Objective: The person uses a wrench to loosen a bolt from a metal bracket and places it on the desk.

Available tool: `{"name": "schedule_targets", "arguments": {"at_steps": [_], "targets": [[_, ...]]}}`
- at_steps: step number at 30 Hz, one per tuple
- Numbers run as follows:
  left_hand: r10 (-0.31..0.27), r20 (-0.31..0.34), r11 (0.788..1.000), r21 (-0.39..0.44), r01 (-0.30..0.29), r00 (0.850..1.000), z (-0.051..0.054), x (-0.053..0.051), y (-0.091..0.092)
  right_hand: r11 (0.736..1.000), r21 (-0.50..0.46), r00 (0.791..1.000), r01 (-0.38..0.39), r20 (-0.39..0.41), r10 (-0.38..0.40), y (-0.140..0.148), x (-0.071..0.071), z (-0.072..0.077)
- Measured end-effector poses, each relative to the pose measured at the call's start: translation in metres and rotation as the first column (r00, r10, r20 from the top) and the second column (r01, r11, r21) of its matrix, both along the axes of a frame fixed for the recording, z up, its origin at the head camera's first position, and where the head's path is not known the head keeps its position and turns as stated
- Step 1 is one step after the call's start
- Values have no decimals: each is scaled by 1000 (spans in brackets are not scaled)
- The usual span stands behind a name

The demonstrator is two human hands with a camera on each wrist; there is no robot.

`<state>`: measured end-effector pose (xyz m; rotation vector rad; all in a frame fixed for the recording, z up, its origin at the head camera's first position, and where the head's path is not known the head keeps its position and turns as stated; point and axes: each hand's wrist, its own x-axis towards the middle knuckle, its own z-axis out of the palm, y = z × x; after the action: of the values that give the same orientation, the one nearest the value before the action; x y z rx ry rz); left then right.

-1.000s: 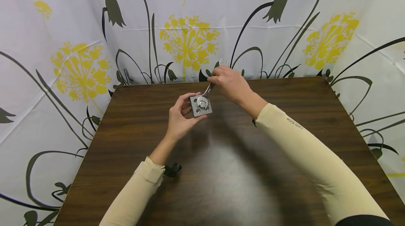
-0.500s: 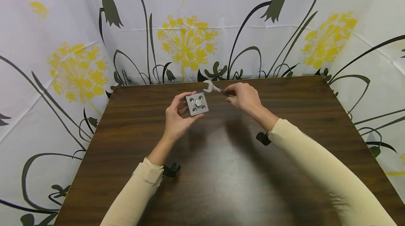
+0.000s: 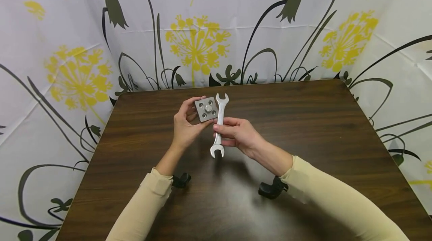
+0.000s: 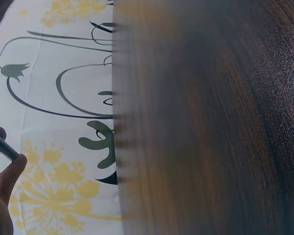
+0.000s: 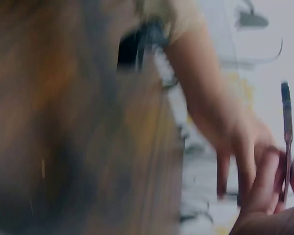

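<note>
My left hand (image 3: 185, 128) grips a square grey metal plate (image 3: 206, 115) by its edges. A bolt head (image 3: 208, 108) sits at the plate's middle, with several round holes about it. In the left wrist view a threaded shank (image 4: 2, 145) sticks out near the fingers. Just right of the plate, my right hand (image 3: 244, 136) pinches a double open-end wrench (image 3: 220, 115) by the middle of its shaft. The wrench stands nearly lengthwise, one end up beside the plate, apart from the bolt head. The right wrist view shows this wrench (image 5: 287, 122) edge-on.
Both hands are over a dark wood-grain table (image 3: 135, 139). A white curtain (image 3: 216, 1) with yellow and green plant prints hangs behind its far edge. Black wrist cameras (image 3: 271, 188) are strapped at both wrists.
The wrench has come off the bolt head, swung right, then been turned lengthwise as my right hand moved down and back toward the plate. My left hand and the plate have shifted slightly left.
</note>
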<state>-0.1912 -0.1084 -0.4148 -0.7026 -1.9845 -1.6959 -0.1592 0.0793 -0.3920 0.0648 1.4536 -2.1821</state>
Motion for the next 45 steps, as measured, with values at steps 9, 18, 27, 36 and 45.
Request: {"name": "schedule_targets", "arguments": {"at_steps": [9,18,27,36,45], "targets": [[-23,31,999,47,22,999,-5,-2,0,964,-263,997,38,72,-20,-35,33,-3],[-31,11,998,50,31,999,1,1,6,921,-387,996,30,89,5,-56,42,-8],[12,4,999,40,-12,1000,6,6,12,904,-414,984,103,172,-33,-68,40,-7],[-15,21,997,76,14,1000,2,0,7,933,-347,986,99,158,-46,-60,36,-16],[12,-28,998,60,-11,1000,2,-7,5,991,-129,997,38,74,-29,-38,26,-27]]}}
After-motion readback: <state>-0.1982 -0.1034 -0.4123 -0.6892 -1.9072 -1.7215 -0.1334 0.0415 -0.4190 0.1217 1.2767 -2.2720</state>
